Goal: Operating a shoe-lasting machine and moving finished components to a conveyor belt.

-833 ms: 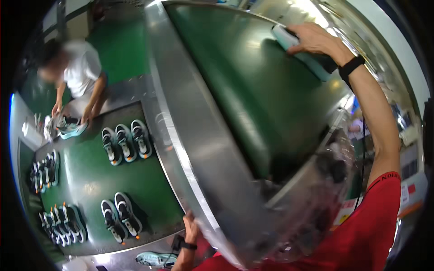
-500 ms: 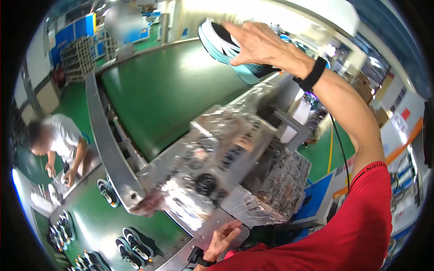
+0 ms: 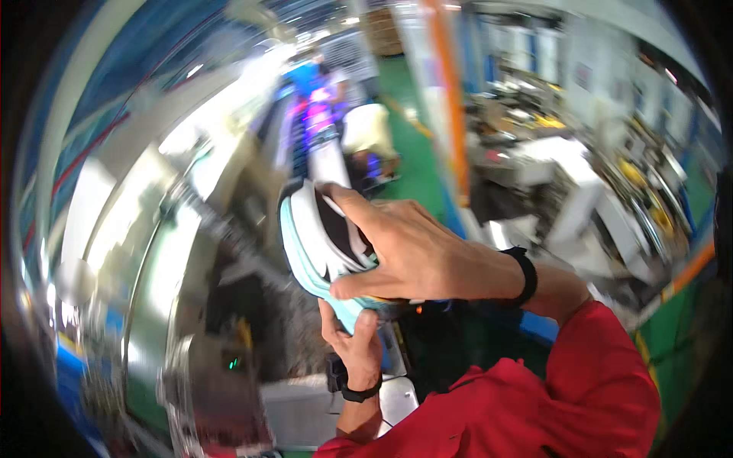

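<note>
While both hands had hold of it, the shoe point(image 3: 319, 243) was up in the air in front of the red shirt point(image 3: 496, 404), kinda tilted, with one rounded end up and to the left. The sole was thick, pale turquoise and smooth-looking, with curved layers along the edge. Above that came a glossy white band, then a dark opening that looked like soft cloth.

The right hand point(image 3: 420, 256) was draped over the top, fingers bent around the shoe with the thumb pressed against its near side. The left hand point(image 3: 357, 353) was underneath, thumb and fingers gripping the turquoise sole. Both wrists had black bands, and the left one carried a little black gadget too.

As for labels, the background was too smeared to read any. A boxy thing at lower left had a tiny green-lit display point(image 3: 234, 363), but I couldn't make it out.

The right hand blocked a good chunk of the shoe, so no idea what that end looked like. Just below the hands was a flat grey metal surface point(image 3: 294, 412). Farther off were green floor point(image 3: 395, 84), a blurry orange post point(image 3: 449, 99), purple-blue glowing lights point(image 3: 317, 118) and a chunky white machine point(image 3: 573, 187) over on the right.
</note>
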The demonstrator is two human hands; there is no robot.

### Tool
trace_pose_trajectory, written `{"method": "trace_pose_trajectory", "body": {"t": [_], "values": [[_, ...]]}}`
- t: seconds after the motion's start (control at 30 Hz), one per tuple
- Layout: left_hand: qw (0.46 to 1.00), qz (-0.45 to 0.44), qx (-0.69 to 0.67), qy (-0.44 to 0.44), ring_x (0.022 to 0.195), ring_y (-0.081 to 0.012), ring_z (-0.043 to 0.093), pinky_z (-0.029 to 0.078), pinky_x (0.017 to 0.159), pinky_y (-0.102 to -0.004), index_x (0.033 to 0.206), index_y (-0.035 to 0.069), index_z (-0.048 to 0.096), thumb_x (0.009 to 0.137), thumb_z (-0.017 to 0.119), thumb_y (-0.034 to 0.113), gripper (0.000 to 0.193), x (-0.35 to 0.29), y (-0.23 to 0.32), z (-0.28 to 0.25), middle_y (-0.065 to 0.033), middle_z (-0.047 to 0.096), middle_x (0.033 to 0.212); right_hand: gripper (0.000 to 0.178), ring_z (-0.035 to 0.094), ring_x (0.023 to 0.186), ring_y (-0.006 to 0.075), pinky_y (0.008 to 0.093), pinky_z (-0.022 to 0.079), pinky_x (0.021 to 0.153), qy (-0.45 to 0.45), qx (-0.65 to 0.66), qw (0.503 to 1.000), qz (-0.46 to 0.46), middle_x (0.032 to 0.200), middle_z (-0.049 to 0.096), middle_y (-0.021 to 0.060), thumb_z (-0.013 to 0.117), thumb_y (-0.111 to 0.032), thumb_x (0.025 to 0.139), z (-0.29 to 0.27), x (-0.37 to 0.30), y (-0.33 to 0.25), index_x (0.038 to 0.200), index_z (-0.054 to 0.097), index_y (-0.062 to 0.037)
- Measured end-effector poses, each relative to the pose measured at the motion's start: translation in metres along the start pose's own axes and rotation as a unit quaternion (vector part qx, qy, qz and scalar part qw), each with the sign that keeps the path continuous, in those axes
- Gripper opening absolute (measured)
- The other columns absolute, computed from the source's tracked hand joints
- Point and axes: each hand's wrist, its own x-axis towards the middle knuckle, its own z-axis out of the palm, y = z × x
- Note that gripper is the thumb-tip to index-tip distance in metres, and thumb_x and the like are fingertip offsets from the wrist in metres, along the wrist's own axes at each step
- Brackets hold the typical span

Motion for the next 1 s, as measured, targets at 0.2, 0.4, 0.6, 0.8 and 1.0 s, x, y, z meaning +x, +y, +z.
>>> {"method": "trace_pose_trajectory", "body": {"t": [0.2, 0.4, 0.6, 0.8, 1.0], "values": [[0.946, -0.261, -0.14, -0.134, 0.114, -0.0251, 0.057, 0.044, 0.099, -0.0397, 0.137, 0.0, 0.041, 0.093, 0.058, 0.015, 0.049, -0.026, -0.101, 0.136, -0.0131, 0.056, 0.126, 0.086, 0.057, 0.109, 0.0181, 0.0312, 0.046, 0.096, 0.178, 0.259, 0.94, 0.133, 0.128, 0.057, 0.0147, 0.083, -0.027, 0.07, -0.073, -0.196, 0.138, 0.142, 0.041, -0.0066], [0.862, -0.329, 0.037, -0.383, 0.123, -0.0212, 0.049, 0.039, 0.102, -0.0312, 0.146, -0.002, 0.033, 0.098, 0.053, 0.024, 0.059, -0.085, -0.205, 0.276, -0.0141, 0.05, 0.136, 0.065, 0.057, 0.103, 0.0139, 0.0292, 0.046, 0.091, 0.534, 0.103, 0.783, 0.302, 0.115, 0.061, 0.0065, 0.079, -0.012, 0.068, -0.124, -0.362, 0.189, 0.127, 0.055, -0.0026], [0.778, -0.441, 0.077, -0.442, 0.115, -0.0208, 0.055, 0.045, 0.098, -0.0336, 0.143, -0.008, 0.032, 0.096, 0.06, 0.036, 0.071, -0.102, -0.338, 0.425, -0.014, 0.055, 0.126, 0.058, 0.057, 0.102, 0.0144, 0.0285, 0.044, 0.093, 0.666, -0.004, 0.648, 0.37, 0.113, 0.06, 0.0054, 0.073, -0.006, 0.067, -0.217, -0.498, 0.192, 0.123, 0.058, -0.002], [0.805, -0.157, 0.376, -0.43, 0.1, -0.0388, 0.064, 0.049, 0.088, -0.0436, 0.111, -0.007, 0.056, 0.075, 0.076, 0.034, 0.058, -0.092, -0.509, 0.537, -0.0257, 0.066, 0.106, 0.055, 0.058, 0.097, 0.0157, 0.0288, 0.047, 0.089, 0.719, -0.063, 0.565, 0.399, 0.11, 0.061, 0.0086, 0.066, -0.006, 0.073, -0.256, -0.543, 0.178, 0.126, 0.055, 0.0013], [0.723, -0.171, 0.503, -0.442, 0.109, -0.0454, 0.058, 0.048, 0.093, -0.0471, 0.135, -0.008, 0.031, 0.075, 0.074, 0.026, 0.081, -0.106, -0.595, 0.581, -0.0302, 0.056, 0.122, 0.055, 0.058, 0.1, 0.017, 0.0301, 0.047, 0.091, 0.702, -0.166, 0.508, 0.471, 0.113, 0.06, 0.0098, 0.065, -0.003, 0.071, -0.276, -0.563, 0.175, 0.125, 0.056, 0.0021]]}}
